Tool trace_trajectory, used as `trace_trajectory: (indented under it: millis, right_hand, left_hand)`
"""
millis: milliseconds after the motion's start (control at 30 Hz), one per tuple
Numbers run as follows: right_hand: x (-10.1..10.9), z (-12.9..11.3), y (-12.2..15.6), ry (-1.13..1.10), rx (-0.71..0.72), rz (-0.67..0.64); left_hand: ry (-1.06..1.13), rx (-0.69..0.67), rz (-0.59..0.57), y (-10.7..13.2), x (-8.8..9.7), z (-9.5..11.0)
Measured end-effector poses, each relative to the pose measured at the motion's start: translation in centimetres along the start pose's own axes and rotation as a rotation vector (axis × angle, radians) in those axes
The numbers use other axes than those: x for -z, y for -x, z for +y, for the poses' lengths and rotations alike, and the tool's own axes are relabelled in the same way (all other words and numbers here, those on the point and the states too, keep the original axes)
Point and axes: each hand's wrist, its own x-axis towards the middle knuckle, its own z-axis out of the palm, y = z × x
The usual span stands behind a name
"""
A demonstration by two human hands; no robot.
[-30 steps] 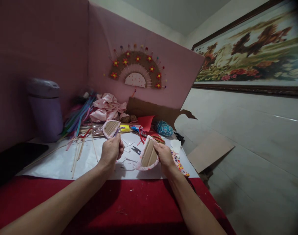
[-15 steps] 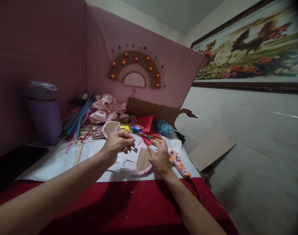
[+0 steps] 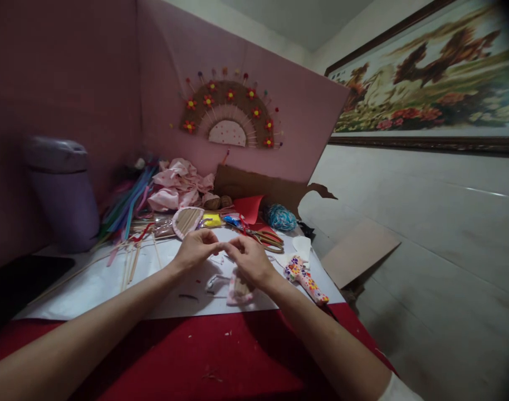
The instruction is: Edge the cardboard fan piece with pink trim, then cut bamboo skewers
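Note:
My left hand [image 3: 196, 249] and my right hand [image 3: 248, 260] meet above the white paper sheet [image 3: 104, 278], fingertips pinched together on something too small to make out. Under my right hand lies a half-round cardboard piece with a pink cloth edge [image 3: 239, 291], partly hidden by the hand. A second such piece [image 3: 186, 221] lies farther back. Scissors [image 3: 260, 235] lie just behind my right hand. A flower-patterned tool [image 3: 305, 279] lies to the right of it.
Wooden sticks [image 3: 131, 262], coloured strips [image 3: 127, 203], pink cloth [image 3: 177, 184], red paper [image 3: 249, 207] and blue yarn [image 3: 280, 218] crowd the back. A lilac bin [image 3: 62, 192] stands left. A decorated fan [image 3: 229, 114] hangs on the pink board. Red cloth [image 3: 221, 356] covers the near table.
My right hand set the cloth-edged cardboard piece down on the paper and moved left over it. My left hand moved right; both hands now pinch together at the fingertips.

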Motion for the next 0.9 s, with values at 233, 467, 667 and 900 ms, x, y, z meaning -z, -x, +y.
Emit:
trace_trajectory:
  millis: [233, 467, 667, 900]
  right_hand:
    - [-2.3, 0.8, -0.5, -0.238, -0.021, 0.030]
    - [-2.2, 1.2, 1.3, -0.432, -0.115, 0.101]
    - [-2.2, 1.8, 1.2, -0.605, -0.221, 0.060]
    - [-2.4, 1.9, 1.2, -0.604, -0.218, 0.087]
  left_hand:
    - [-0.528, -0.207, 0.144, 1.4, 1.1, -0.7]
    - [-0.844, -0.468, 0.214, 2.2, 0.5, 0.2]
    - [-0.671, -0.475, 0.290, 2.0, 0.9, 0.2]
    - [-0.127, -0.207, -0.041, 2.8, -0.1, 1.4]
